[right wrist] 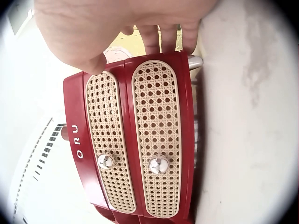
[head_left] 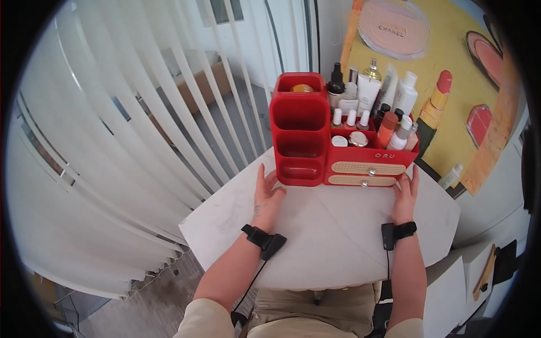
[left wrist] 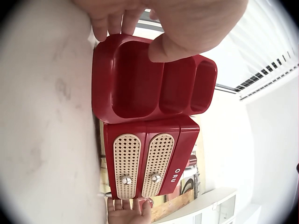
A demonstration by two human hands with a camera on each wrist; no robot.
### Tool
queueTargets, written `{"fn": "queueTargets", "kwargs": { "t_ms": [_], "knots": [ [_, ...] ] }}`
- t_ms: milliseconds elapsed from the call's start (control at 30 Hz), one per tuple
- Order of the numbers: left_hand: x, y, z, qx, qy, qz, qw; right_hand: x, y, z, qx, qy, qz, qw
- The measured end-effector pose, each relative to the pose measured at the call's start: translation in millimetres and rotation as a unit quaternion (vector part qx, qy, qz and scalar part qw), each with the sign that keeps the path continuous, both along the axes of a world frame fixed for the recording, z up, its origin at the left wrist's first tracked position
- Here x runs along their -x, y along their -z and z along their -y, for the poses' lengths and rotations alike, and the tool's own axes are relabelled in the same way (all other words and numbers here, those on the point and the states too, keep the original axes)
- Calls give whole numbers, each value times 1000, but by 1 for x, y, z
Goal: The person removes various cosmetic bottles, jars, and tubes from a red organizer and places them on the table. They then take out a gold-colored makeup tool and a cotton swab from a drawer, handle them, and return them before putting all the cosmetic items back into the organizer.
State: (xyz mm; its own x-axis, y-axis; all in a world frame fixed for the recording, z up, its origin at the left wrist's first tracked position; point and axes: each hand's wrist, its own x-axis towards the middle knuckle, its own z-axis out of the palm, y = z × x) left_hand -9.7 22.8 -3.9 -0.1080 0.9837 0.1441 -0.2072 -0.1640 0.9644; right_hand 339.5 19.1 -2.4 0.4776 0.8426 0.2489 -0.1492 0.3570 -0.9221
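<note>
A red cosmetics organizer (head_left: 389, 163) stands on the white table, two woven-front drawers (head_left: 369, 168) with silver knobs facing me. Joined at its left is a red tiered holder (head_left: 276, 152) with stepped compartments. My left hand (head_left: 267, 197) is at the holder's lower left side, fingers extended along it; the thumb overlaps its front in the left wrist view. At the organizer's right end is my right hand (head_left: 407, 197). In the right wrist view its straight fingers (right wrist: 168, 37) reach past the side, and the thumb lies at the front edge by the upper drawer.
Bottles, tubes and nail polishes (head_left: 350, 118) fill the organizer's top; a jar (head_left: 302, 88) sits in the holder's rear compartment. Vertical blinds (head_left: 141, 112) hang left of the marble-patterned table (head_left: 332, 236). A yellow makeup painting (head_left: 451, 50) leans behind, with a small tube (head_left: 451, 176) near it.
</note>
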Motion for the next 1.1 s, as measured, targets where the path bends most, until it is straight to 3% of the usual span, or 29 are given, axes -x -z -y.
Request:
{"fn": "queueTargets", "kwargs": {
  "t_ms": [167,1100],
  "knots": [
    [4,-2,0,-7,34,-44,998,-7,7,-4,13,-8,24,1000],
    [4,-6,4,13,38,-32,999,-3,3,-3,9,-11,16,1000]
  ]
}}
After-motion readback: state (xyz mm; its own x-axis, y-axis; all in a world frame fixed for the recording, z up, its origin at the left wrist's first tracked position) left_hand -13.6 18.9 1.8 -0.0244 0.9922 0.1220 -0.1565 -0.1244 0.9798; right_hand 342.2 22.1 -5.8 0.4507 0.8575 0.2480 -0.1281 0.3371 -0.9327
